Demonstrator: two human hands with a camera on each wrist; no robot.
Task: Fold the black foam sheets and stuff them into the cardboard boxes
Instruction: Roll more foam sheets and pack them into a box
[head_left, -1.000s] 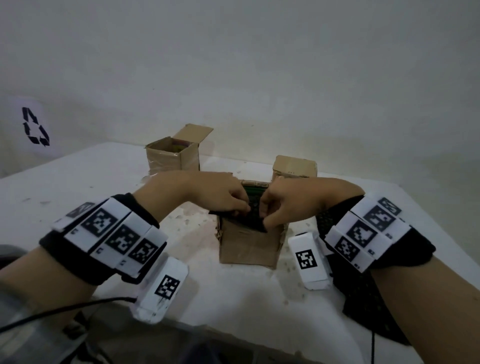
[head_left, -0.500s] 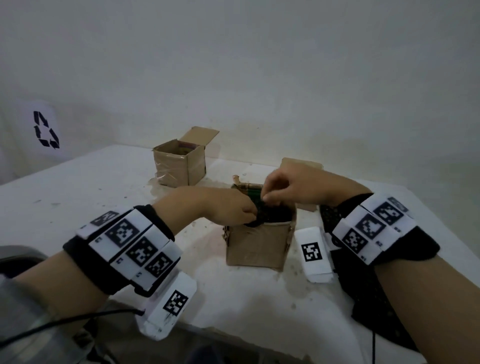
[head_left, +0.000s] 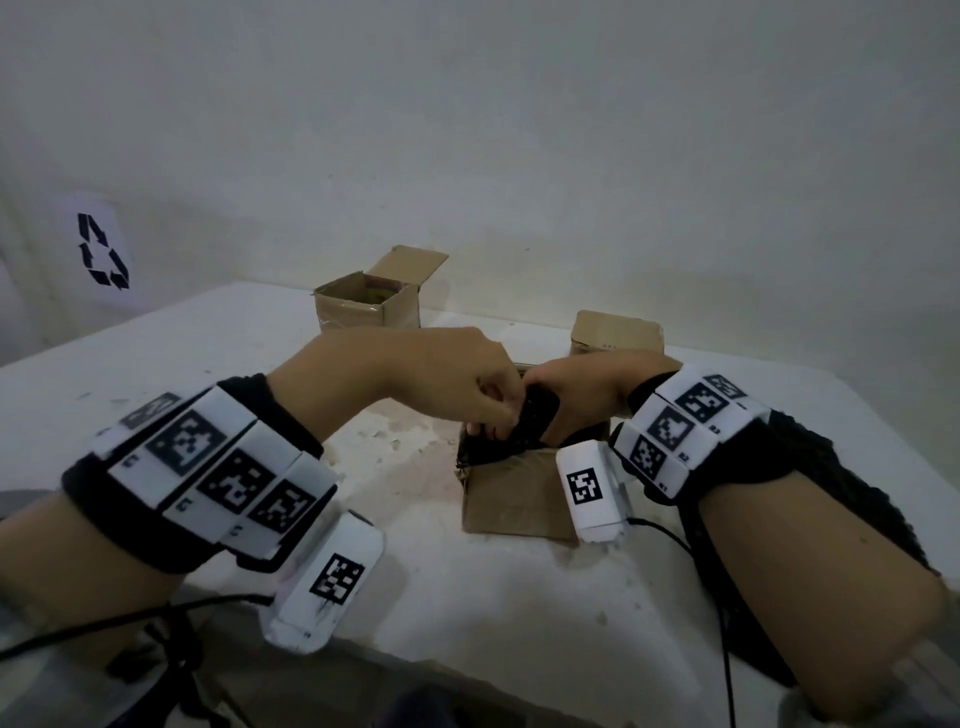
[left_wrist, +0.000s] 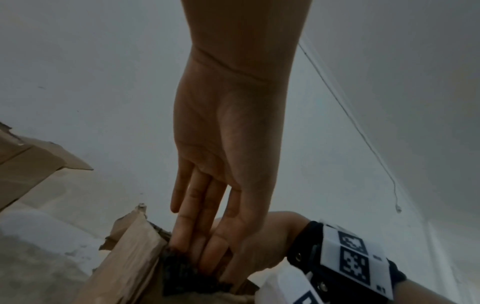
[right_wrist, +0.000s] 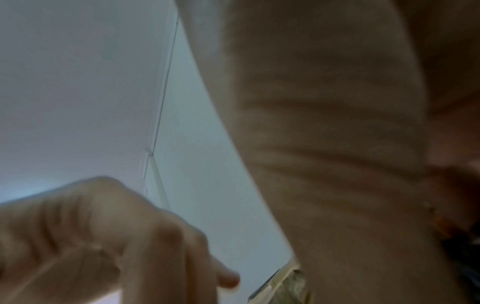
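A small cardboard box (head_left: 511, 501) stands at mid-table with black foam (head_left: 537, 415) bulging out of its open top. My left hand (head_left: 467, 395) reaches over the box from the left. In the left wrist view its straight fingers (left_wrist: 197, 242) press down on the foam (left_wrist: 182, 273) just inside the box wall (left_wrist: 130, 257). My right hand (head_left: 576, 400) bends down into the box from the right, touching the foam. Its fingers are hidden. The right wrist view is blurred and shows my right forearm (right_wrist: 337, 164) and the left hand (right_wrist: 91, 236).
An open cardboard box (head_left: 369, 306) stands at the back left and a closed one (head_left: 618, 332) behind the right hand. More black foam (head_left: 810, 493) lies under my right forearm. The white table's near edge (head_left: 467, 660) is close to me.
The right hand dropped from above the box down into its opening. The left hand rose over the rim and now pushes straight fingers onto the foam, which sits deeper.
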